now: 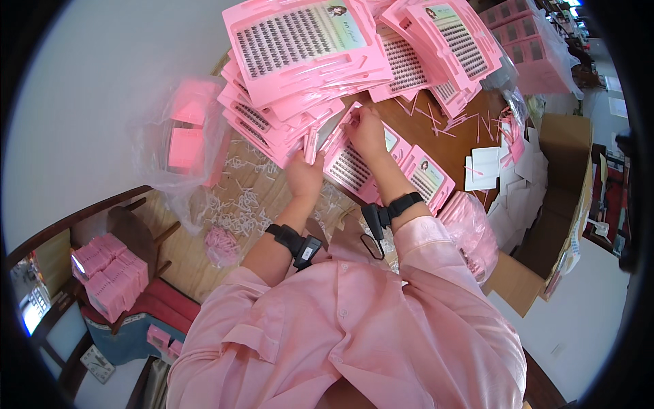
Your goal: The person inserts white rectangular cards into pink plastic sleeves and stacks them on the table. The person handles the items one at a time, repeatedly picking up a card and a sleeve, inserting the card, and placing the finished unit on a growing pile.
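My left hand point(305, 176) grips a small pink-and-white tube point(310, 145) upright between thumb and fingers. Just right of it lies a pink eyelash tray point(349, 167), with rows of dark lash clusters on a card. Bent fingers of my right hand point(365, 130) meet at the tray's upper left part; whether they pinch anything small is hidden. My right forearm covers part of this tray. A second lash tray point(428, 176) lies to its right, near the table's front edge.
Tall stacks of lash trays point(306, 46) stand at the back. Pink brush wands point(434, 120) and white cards point(483, 166) lie on the brown table point(409, 135). An open cardboard box point(557, 168) is at right. Bagged pink boxes point(186, 148) are at left; white paper shreds point(245, 209) litter the floor.
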Tool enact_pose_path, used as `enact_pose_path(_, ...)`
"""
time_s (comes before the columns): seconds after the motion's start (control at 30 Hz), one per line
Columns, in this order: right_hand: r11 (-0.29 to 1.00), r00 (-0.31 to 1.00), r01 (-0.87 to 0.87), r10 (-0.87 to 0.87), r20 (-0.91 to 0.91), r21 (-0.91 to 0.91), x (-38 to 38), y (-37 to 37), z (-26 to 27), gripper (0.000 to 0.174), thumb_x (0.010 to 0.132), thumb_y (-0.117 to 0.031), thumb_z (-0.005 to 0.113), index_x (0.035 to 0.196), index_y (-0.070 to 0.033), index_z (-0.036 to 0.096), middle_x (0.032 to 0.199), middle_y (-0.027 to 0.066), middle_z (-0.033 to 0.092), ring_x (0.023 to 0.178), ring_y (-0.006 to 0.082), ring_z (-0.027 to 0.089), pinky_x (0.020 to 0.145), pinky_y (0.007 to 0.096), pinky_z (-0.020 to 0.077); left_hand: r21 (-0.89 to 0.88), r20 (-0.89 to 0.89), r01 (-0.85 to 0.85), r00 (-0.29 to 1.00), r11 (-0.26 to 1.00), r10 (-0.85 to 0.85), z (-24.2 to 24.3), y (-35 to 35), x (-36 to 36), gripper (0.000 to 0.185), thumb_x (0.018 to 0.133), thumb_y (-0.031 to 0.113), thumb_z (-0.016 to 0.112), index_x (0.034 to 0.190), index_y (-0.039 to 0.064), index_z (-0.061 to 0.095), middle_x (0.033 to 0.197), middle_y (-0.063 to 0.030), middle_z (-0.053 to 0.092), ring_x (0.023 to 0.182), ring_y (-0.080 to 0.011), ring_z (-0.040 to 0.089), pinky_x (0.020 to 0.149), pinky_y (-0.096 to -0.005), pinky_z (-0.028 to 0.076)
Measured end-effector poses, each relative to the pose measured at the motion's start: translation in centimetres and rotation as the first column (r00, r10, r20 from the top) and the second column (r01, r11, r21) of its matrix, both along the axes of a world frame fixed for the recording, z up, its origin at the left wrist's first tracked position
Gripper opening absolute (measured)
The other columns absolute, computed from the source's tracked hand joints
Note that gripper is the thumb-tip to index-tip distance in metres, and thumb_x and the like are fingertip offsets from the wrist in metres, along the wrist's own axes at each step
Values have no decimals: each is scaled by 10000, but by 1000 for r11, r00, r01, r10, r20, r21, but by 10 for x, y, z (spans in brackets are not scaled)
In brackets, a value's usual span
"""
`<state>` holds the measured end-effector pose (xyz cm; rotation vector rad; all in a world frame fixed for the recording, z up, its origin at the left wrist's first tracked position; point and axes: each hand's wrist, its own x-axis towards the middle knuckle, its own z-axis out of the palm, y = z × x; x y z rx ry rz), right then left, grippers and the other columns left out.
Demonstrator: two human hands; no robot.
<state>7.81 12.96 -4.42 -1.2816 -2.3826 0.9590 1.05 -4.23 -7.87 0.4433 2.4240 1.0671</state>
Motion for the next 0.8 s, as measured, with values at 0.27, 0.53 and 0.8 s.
enact_pose_path(0.27,712,938,-63,-197,-285,-699,40,-3,27,239,906,-127,753,1115,-30,691,869,-18,652,737,72,581,720,221,499,368,461,33,861,929,-213,51,-3,9,265,900,230,732,1019,6,656,717,-56,624,569,-141,577,531,-312,474)
enact_pose_path(0.53,568,935,-156,-178,-306,-808,97,-1,61,233,921,-34,711,1149,-3,683,886,-2,694,792,59,625,731,205,509,520,719,91,490,849,-493,64,18,47,155,1001,238,636,1021,88,600,747,38,555,560,-45,508,491,-199,386)
enact_pose_path(0.8,650,887,-50,-321,-333,-758,147,18,34,52,911,-14,716,928,-5,668,775,43,692,639,89,630,599,221,516,395,770,150,485,906,-415,51,18,71,192,995,239,640,1048,55,625,762,3,609,570,-66,554,493,-212,413)
